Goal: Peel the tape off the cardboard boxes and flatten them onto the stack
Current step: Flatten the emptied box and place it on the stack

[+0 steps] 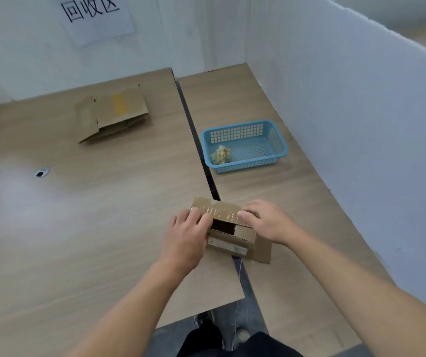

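Observation:
A small cardboard box [235,234] lies across the gap between two tables near the front. Its top flap is partly lifted and shows a dark opening. A strip of tape [222,211] runs along that flap. My left hand [186,238] grips the box's left end with fingers curled over the flap. My right hand [266,220] holds the right end, thumb on the flap. A stack of flattened boxes [112,113] with a yellow stripe lies at the far left.
A blue plastic basket [245,145] with a crumpled wad of tape [220,154] stands on the right table. A dark gap [193,130] separates the tables. White partition walls close the back and right. A cable hole [42,172] sits in the left table.

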